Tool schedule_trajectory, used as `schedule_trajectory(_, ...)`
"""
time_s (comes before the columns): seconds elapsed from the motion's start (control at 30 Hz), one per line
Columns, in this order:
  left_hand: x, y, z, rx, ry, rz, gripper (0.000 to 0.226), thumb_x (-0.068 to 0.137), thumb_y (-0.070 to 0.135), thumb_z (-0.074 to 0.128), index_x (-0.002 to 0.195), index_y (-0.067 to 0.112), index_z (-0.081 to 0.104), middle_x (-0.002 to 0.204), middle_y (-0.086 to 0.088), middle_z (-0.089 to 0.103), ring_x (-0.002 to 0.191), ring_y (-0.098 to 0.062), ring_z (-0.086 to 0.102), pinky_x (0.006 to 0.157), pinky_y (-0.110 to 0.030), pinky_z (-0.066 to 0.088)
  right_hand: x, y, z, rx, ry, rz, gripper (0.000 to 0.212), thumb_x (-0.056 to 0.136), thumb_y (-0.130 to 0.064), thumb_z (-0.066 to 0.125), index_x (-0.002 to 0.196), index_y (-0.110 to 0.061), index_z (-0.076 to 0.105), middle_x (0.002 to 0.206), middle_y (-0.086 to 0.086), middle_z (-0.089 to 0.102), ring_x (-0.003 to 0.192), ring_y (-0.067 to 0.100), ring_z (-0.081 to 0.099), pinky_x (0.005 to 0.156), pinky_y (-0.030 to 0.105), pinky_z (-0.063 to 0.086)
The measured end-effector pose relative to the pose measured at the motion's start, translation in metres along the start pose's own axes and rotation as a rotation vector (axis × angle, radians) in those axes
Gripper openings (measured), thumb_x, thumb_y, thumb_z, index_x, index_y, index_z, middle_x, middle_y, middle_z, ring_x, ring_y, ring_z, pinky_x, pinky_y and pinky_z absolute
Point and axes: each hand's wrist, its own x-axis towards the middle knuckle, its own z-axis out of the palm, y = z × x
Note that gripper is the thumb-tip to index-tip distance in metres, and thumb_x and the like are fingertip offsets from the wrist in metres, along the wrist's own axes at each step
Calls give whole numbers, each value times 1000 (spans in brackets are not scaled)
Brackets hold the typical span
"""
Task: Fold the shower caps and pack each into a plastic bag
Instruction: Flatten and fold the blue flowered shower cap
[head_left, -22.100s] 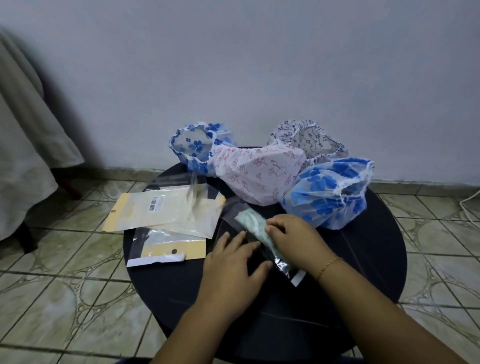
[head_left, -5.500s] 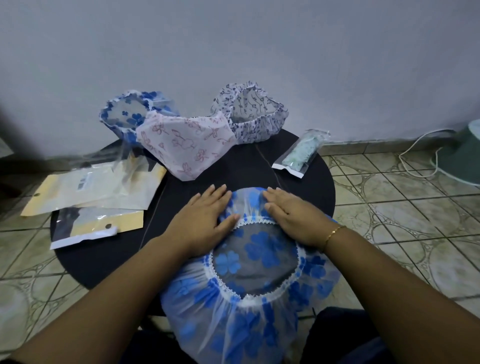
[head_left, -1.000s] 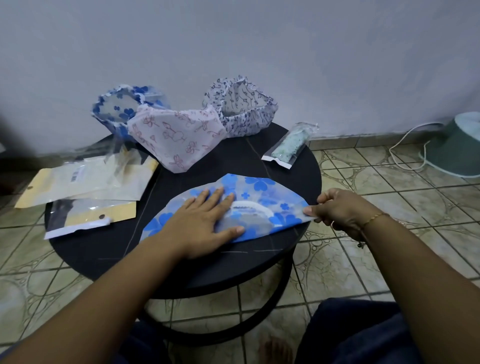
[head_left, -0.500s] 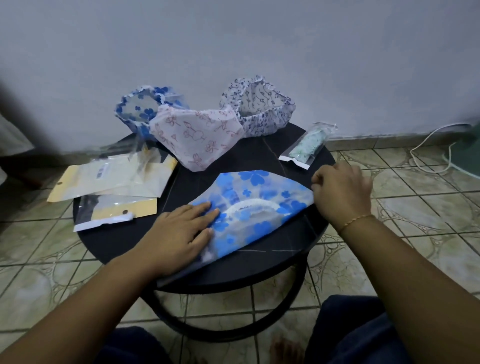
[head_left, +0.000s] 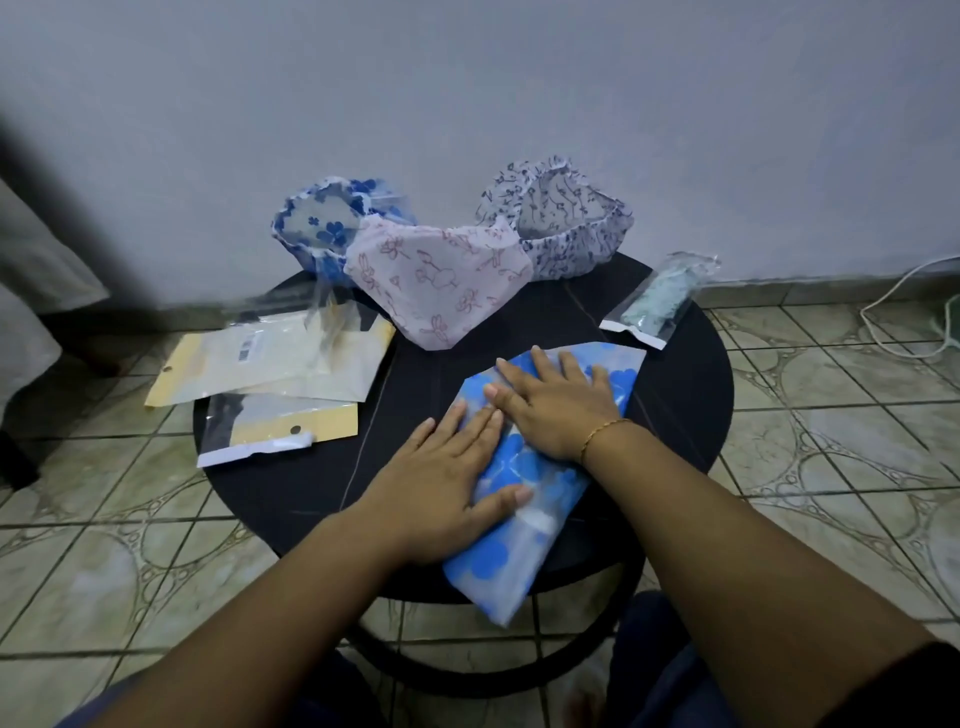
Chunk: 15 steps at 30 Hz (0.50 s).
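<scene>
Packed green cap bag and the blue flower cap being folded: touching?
Apart. The head view shows bare dark table between the packed bag and the far corner of the blue cap under both hands.

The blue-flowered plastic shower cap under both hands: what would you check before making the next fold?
1. Blue-flowered plastic shower cap pressed flat: ok.
2. Left hand and right hand both flat on it: ok.
3. Cap fully on the round black table: not ok, near end overhangs the edge.
4. Empty clear plastic bags within reach: ok.
5. Air all pressed out: cannot tell.
</scene>
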Motion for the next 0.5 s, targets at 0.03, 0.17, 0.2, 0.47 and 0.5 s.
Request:
schedule_trajectory(0.03, 2, 0, 1, -1, -44, -27, 98, 68, 82, 1, 147, 26, -14, 153, 14, -18, 138, -5, -23, 115, -30, -10, 3, 2, 0, -17, 1, -11, 59, 90, -67, 11, 145, -48, 5, 159, -4, -5, 145, 24, -7, 113, 53, -6)
schedule_trajectory(0.17, 9, 10, -1, 48, -89, -105, 103, 72, 85, 11, 147, 20, -17, 154, 6, -23, 140, -12, -26, 116, -35, -13, 17, 6, -3, -33, 13, -73, 57, 90, -67, 10, 144, -50, 7, 158, -7, -5, 145, 22, -7, 113, 52, -7)
schedule_trajectory(0.2, 9, 12, -1, 64, -92, -120, 106, 69, 87, 11, 147, 20, -18, 154, 4, -24, 140, -13, -26, 116, -37, -14, 20, 7, -3, -35, 18, -92, 56, 90, -66, 10, 144, -50, 8, 158, -7, -4, 145, 22, -6, 113, 51, -7)
schedule_trajectory(0.47, 13, 18, -4, 92, -134, -163, 135, 46, 98, 23, 145, 19, -25, 152, 2, -32, 139, -17, -30, 116, -45, -13, 51, 19, -12, 227, 181, -102, 61, 98, -50, 21, 148, -14, 20, 158, 8, 6, 146, 20, 0, 118, 37, 2)
schedule_trajectory(0.5, 14, 17, -5, 108, -154, -162, 138, 45, 99, 26, 144, 18, -26, 151, 2, -33, 138, -18, -31, 115, -46, -13, 55, 21, -11, 182, 173, -70, 63, 98, -51, 19, 148, -13, 20, 158, 10, 6, 146, 21, 0, 118, 37, 2)
